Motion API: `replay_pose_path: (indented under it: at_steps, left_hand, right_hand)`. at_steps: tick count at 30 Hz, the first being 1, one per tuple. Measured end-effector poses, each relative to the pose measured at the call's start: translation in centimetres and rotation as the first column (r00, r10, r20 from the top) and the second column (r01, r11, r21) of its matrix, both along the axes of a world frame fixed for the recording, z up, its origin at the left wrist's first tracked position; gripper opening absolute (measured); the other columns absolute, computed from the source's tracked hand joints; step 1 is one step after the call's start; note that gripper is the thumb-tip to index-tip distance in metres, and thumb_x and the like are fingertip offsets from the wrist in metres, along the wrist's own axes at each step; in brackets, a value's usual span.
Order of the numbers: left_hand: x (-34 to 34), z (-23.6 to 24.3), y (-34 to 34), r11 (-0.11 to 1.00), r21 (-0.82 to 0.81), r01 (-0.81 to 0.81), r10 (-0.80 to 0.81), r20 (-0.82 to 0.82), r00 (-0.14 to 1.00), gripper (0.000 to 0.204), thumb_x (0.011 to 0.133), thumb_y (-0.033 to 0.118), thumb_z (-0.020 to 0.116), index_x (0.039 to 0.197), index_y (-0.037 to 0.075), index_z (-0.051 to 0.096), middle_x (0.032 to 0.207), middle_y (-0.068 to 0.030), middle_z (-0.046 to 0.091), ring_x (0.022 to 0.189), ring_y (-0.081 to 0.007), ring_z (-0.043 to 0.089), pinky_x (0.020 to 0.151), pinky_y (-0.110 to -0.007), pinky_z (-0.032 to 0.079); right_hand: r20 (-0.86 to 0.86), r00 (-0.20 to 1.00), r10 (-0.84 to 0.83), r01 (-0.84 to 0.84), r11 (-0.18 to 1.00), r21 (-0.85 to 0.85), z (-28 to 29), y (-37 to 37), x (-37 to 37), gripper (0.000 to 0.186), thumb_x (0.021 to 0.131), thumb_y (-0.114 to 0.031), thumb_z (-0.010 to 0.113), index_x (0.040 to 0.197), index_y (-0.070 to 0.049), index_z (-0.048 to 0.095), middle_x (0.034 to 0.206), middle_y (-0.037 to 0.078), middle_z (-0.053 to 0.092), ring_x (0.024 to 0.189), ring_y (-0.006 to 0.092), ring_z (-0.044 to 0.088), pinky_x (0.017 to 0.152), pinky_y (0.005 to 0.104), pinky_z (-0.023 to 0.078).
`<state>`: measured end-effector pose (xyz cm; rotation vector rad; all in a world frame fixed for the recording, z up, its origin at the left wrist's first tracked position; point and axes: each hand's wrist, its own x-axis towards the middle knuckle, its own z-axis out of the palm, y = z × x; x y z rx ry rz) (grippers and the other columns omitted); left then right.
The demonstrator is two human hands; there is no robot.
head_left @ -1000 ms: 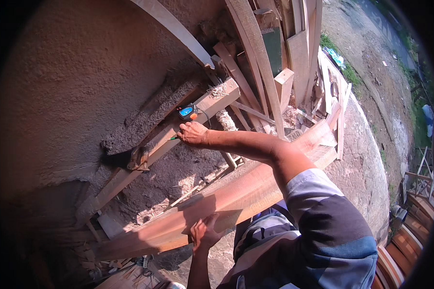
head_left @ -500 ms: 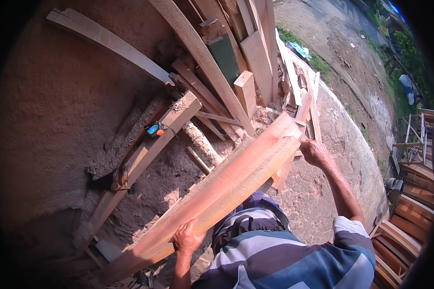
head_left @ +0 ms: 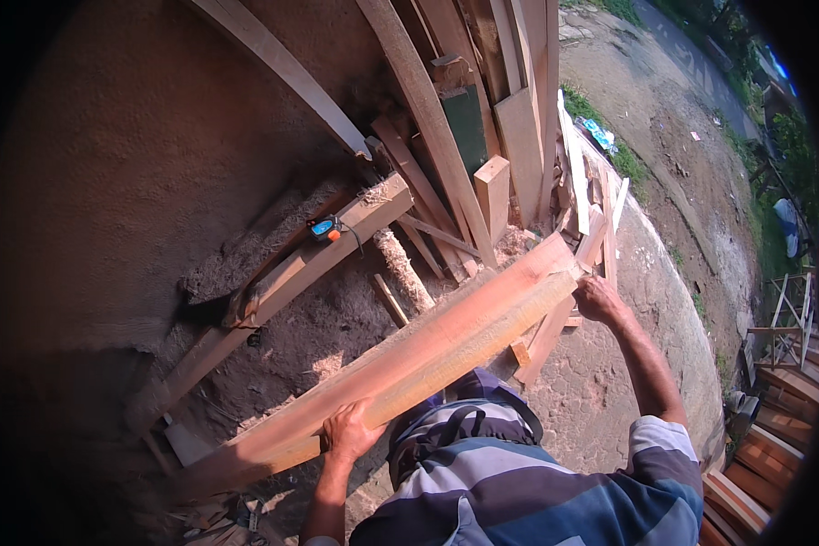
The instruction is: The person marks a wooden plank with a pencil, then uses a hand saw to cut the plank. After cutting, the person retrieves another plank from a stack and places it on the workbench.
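A long, broad reddish plank lies diagonally across my front, paler along its near edge. My left hand grips that near edge toward the lower left. My right hand is closed on the plank's far right end. Beyond the plank, a narrower timber beam runs parallel, with a blue, black and orange tape measure resting on it and a dark object, too unclear to name, lower along it. A shaving-covered piece of wood sits between plank and beam.
Boards, one green, stand and lean at the back beside a rough brown wall. Scrap strips lie at the right. A dirt path with grass runs beyond, and stacked timber is at the lower right.
My right hand has moved from beside the tape measure, where it held a green item, down and right onto the plank's end. My left hand now grips the plank's near edge.
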<state>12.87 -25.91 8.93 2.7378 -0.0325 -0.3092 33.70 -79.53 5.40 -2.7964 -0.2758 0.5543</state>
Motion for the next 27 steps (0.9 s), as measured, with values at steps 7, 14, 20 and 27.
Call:
replay_pose_path:
  at_steps: [7, 14, 20, 27]
  left_hand:
    - [-1.2, -0.3, 0.5, 0.997, 0.045, 0.058, -0.066, 0.214, 0.975, 0.073, 0.076, 0.052, 0.084, 0.133, 0.013, 0.064, 0.14, -0.0081, 0.063, 0.137, -0.0301, 0.051, 0.12, -0.06, 0.024]
    - [-8.7, -0.9, 5.7, 0.84, 0.039, -0.541, 0.43, 0.56, 0.708, 0.074, 0.099, 0.063, 0.05, 0.148, 0.008, 0.049, 0.157, -0.0174, 0.043, 0.146, -0.0384, 0.038, 0.122, -0.063, 0.012]
    - [-19.6, -5.2, 14.9, -0.063, -0.767, -0.638, 0.935, 0.178, -0.307, 0.075, 0.106, 0.052, 0.044, 0.16, 0.004, 0.024, 0.166, -0.0232, 0.02, 0.151, -0.0394, 0.028, 0.122, -0.051, 0.026]
    - [-29.2, -13.2, 25.8, -0.533, -0.843, 0.08, 0.834, -0.507, 0.216, 0.092, 0.1, 0.072, 0.033, 0.155, -0.001, 0.033, 0.156, -0.0209, 0.041, 0.143, -0.0347, 0.045, 0.116, -0.044, 0.039]
  right_hand:
    - [0.348, 0.935, -0.063, 0.052, 0.998, 0.042, 10.1, 8.4, 0.5, 0.041, 0.09, -0.008, 0.056, 0.13, -0.011, 0.066, 0.087, 0.018, 0.063, 0.078, 0.0376, 0.066, 0.07, 0.0495, 0.052]
    - [0.407, 0.588, 0.699, -0.802, 0.571, 0.178, 3.7, 33.7, -10.8, 0.042, 0.096, -0.019, 0.056, 0.137, -0.007, 0.055, 0.111, 0.013, 0.058, 0.103, 0.0309, 0.062, 0.096, 0.0447, 0.045]
    - [0.26, 0.44, 0.86, -0.897, 0.437, 0.071, -2.0, 44.7, -15.6, 0.039, 0.1, -0.021, 0.049, 0.135, -0.004, 0.05, 0.11, 0.017, 0.052, 0.073, 0.0306, 0.069, 0.059, 0.0428, 0.056]
    - [0.342, 0.431, 0.835, -0.902, 0.396, 0.172, 2.3, 41.7, -13.5, 0.034, 0.093, -0.016, 0.055, 0.125, -0.006, 0.055, 0.1, 0.014, 0.055, 0.072, 0.0315, 0.071, 0.058, 0.0442, 0.058]
